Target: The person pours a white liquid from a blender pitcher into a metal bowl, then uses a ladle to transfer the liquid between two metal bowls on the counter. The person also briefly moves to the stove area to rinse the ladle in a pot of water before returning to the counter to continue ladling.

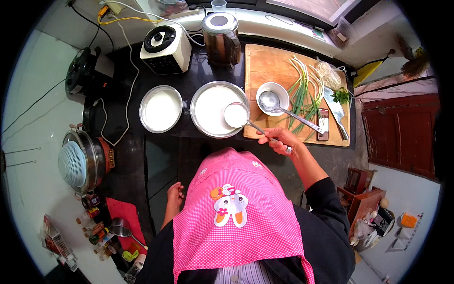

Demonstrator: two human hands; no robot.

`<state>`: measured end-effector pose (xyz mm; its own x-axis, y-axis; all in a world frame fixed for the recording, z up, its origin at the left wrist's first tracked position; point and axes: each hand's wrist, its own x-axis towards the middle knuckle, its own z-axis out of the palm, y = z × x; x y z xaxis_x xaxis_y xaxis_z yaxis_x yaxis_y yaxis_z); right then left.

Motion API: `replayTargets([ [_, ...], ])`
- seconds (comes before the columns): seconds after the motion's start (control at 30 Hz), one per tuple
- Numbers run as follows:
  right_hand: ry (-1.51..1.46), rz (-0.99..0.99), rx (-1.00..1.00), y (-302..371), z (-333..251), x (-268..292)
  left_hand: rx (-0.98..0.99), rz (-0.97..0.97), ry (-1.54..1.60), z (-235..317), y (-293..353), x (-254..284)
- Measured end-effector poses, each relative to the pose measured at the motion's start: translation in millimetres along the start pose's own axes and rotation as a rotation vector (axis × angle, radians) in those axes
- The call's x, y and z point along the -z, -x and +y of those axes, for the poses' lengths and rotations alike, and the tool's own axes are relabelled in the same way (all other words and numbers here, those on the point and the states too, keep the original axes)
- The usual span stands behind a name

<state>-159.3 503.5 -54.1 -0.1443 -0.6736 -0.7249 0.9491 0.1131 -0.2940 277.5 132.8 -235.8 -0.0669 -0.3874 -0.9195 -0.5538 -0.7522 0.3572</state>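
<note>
At centre, a steel basin [193, 111] of white liquid [213, 106]; left, a smaller basin [141, 111], likewise filled; right, a white bowl [283, 94] holding a spoon [302, 121]. A full ladle [254, 126] over the steel basin is gripped by the right hand [283, 138]; below centre-left, the left hand's [175, 194] fingers curl, tightness unclear.

Counter [127, 165]: black, bearing a small metal bowl [161, 87], a large metal bowl [193, 110], a white appliance [165, 54], a steel jug [220, 45], a cutting board [262, 57] and a red mat [118, 209].
Cutting board: wooden, with a white bowl [284, 96], green onions [300, 94], a knife [334, 106], a phone [323, 117] and a plastic bag [328, 75].
</note>
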Motion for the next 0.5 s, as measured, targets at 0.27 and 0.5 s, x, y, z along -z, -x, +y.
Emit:
replayTargets([
  [0.27,-0.008,-0.055,0.003,2.0,-1.7,0.5,-0.002,-0.006,0.0,-2.1,1.7,1.1],
  [0.5,-0.01,-0.097,0.003,9.0,-1.8,-8.9,-0.006,-0.011,0.007,-9.6,-9.0,6.1],
])
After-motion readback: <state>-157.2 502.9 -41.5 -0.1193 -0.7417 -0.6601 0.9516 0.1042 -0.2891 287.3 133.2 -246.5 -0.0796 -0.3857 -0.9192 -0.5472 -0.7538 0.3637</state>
